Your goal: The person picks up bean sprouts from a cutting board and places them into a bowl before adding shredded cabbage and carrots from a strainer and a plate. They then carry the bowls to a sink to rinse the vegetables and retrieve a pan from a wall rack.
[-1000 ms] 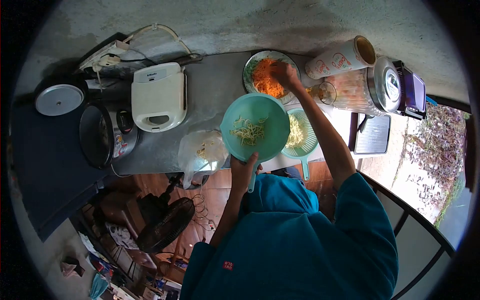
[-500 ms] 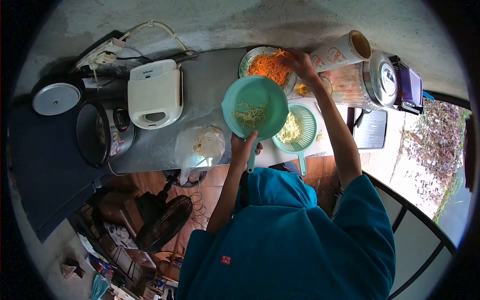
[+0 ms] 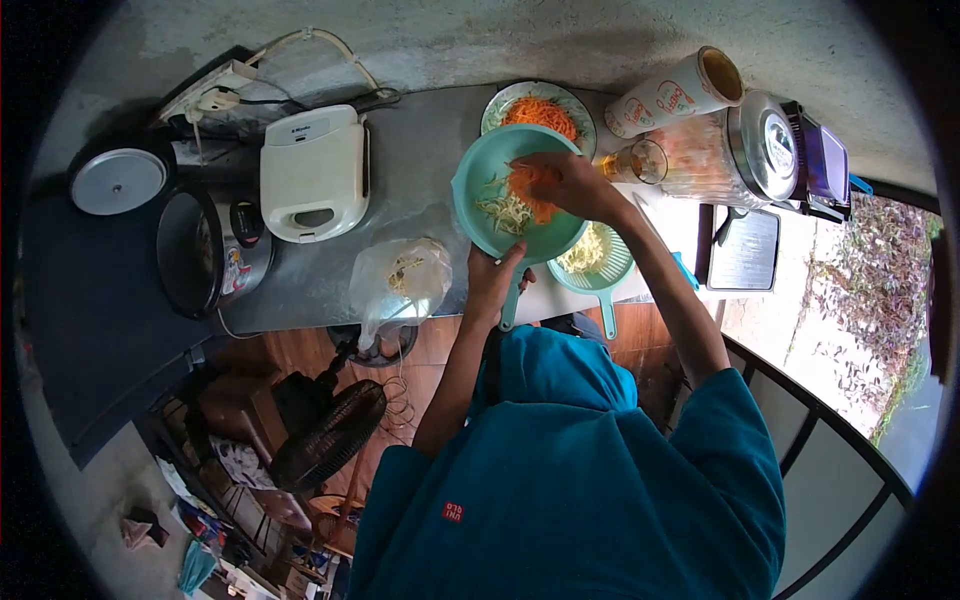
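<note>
My left hand grips a green plastic bowl with a handle, its thumb near the rim, holding it above the counter. Pale bean sprouts lie in the bowl. Inside it, my right hand has its fingers closed around shredded carrots; the fingertips are partly hidden. Behind the bowl is a plate with more shredded carrots. Partly beneath the bowl, a green slotted strainer contains pale shredded vegetable.
A plastic bag with some scraps lies left of the bowl. Beyond it stand a white sandwich maker and a cooking pot. At right are a glass, a paper roll, a large lidded jar and a knife.
My right hand has moved from the carrot plate down and left into the bowl, bringing shredded carrots. My left hand has shifted the bowl slightly right and toward the plate.
</note>
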Demonstrator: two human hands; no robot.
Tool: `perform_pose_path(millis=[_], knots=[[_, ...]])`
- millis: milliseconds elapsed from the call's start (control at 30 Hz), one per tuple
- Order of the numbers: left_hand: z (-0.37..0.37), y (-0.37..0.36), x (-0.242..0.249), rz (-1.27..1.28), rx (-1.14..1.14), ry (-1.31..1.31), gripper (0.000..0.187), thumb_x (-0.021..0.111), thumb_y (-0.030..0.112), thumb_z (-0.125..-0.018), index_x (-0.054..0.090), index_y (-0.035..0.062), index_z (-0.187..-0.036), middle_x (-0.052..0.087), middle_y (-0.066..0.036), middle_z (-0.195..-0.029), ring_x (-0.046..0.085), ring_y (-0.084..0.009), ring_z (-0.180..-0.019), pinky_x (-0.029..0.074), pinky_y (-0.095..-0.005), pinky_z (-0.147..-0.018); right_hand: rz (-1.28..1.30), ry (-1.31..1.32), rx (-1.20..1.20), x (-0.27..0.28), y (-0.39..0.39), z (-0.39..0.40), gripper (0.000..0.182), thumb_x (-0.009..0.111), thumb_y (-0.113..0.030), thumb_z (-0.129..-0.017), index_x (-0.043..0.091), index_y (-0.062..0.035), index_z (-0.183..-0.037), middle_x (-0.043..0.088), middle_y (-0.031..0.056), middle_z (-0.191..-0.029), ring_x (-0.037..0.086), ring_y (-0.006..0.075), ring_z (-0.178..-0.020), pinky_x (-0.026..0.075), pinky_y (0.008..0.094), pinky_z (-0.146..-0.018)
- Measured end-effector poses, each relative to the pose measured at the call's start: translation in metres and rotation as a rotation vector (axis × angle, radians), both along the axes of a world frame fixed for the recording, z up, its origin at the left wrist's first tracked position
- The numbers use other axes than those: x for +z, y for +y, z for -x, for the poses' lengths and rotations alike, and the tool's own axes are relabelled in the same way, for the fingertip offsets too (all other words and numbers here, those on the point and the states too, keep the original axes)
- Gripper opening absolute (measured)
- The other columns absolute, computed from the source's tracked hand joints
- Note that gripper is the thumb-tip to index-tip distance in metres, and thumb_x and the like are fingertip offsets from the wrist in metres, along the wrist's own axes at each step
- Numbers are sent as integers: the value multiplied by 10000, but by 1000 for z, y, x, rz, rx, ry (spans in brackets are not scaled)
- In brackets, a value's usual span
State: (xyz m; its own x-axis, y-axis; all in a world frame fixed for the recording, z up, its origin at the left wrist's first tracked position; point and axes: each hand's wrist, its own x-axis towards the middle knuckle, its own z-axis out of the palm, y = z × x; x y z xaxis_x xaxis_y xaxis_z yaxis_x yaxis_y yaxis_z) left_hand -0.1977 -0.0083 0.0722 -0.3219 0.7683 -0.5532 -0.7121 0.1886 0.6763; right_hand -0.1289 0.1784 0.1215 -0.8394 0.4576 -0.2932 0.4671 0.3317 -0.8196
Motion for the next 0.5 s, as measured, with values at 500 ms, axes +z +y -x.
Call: perform_pose_path(millis=[500], knots=[[-14, -2, 3, -35, 8, 17, 418, 685, 203, -817, 457, 10, -1110, 590, -95, -844, 570, -154, -520, 430, -250, -416, -257, 78, 98, 35, -17, -8, 380, 694, -31, -716, 601, -30, -1085, 622, 172, -1073, 619, 299, -977, 496, 391, -872]])
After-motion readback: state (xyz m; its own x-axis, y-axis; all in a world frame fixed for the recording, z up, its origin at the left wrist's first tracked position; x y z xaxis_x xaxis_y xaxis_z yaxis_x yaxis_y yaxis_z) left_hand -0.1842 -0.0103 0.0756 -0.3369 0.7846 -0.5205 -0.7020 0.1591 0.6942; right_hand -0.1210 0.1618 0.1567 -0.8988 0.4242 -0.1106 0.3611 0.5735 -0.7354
